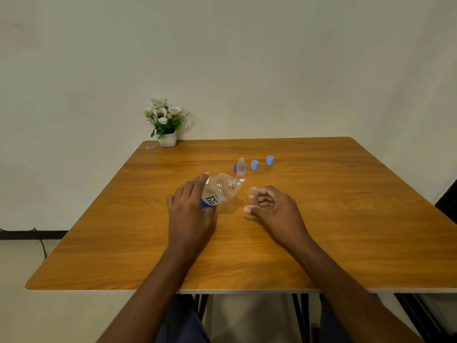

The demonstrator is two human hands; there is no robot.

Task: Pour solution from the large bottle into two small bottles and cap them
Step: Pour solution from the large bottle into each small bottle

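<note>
The left hand is clamped on the large clear plastic bottle with a blue label, uncapped and tilted right. Its mouth is just short of the small clear empty bottle, which the right hand grips upright on the wooden bench. Pouring looks about to start; the mouths must line up first. Farther off stand a second small clear bottle, apparently holding some liquid, a dark blue cap partly hidden behind it, and two light blue caps to its right; nothing blocks the pour.

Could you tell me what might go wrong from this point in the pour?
1. The large bottle, tilted in the left hand, has its mouth short of the small bottle in the right hand; solution may spill onto the table.
2. The other small bottle stands uncapped nearby and could get knocked.
</note>
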